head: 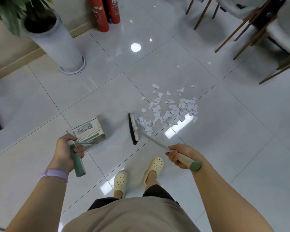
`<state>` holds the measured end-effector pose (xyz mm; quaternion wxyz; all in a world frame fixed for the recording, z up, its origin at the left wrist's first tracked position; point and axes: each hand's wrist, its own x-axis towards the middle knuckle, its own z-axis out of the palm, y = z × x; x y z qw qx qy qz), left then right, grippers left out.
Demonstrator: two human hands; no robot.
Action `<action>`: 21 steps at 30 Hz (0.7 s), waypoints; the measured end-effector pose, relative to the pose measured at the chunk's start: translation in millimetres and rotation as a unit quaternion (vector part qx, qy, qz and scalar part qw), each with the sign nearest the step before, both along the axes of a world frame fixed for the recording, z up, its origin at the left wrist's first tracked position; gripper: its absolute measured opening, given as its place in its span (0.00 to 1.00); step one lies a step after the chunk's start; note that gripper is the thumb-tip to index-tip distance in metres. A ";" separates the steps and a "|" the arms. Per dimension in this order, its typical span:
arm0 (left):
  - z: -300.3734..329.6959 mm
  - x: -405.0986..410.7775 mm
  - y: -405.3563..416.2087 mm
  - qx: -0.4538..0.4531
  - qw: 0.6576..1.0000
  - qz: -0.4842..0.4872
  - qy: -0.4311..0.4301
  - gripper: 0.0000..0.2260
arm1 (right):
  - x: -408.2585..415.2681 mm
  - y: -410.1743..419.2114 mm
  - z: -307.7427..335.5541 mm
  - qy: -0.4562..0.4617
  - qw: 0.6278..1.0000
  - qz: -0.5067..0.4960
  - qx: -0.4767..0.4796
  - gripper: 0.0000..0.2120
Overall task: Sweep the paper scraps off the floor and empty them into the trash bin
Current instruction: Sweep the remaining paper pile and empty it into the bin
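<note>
The left hand (pixel 66 149) curls round the green grip of the dustpan (pixel 89 131), a pale boxy plastic pan with a comb of teeth along one edge and a printed label on its face; the pan sits on the floor (pixel 233 131) tilted up, its thin metal stem running back to the hand. A soft lilac band (pixel 54 174) circles that wrist. The right hand (pixel 179 155) wraps its fingers round the slim pale pole of the broom (pixel 134 129), just below the rounded green cap at the pole's end. The broom's narrow head stands on the tiles with dark bristles along its left side and a cream back facing the paper scraps (pixel 171 109), the nearest of which touch it. The scraps are small, jagged, white torn pieces, packed in a loose heap right of the broom head and thinning outward, with two stray bits farther off toward the chair legs. The floor is glossy pale tile with thin dark grout lines and bright light glare. Open tile lies between pan and broom head. A tall ribbed grey planter (pixel 57 42) stands at upper left, red fire extinguishers (pixel 104 12) by the wall, slanted wooden chair legs (pixel 241 30) at upper right. Cream perforated clogs (pixel 155 166) stand below the tools
</note>
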<state>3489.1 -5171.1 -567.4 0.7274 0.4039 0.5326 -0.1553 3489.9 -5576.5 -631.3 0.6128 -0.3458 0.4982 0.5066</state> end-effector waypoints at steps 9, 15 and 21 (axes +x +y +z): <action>3.3 62.3 -88.2 -0.001 1.000 -0.003 0.001 0.18 | 64.8 -104.5 -3.6 -0.034 0.992 0.040 -0.119 0.15; 23.9 107.7 -111.6 -0.026 0.998 -0.003 -0.048 0.19 | 87.5 -81.1 7.1 -0.108 0.972 0.095 -0.186 0.07; 31.8 151.7 -99.3 -0.031 0.997 -0.028 -0.065 0.17 | 99.6 -37.6 26.0 -0.108 0.984 0.054 -0.131 0.08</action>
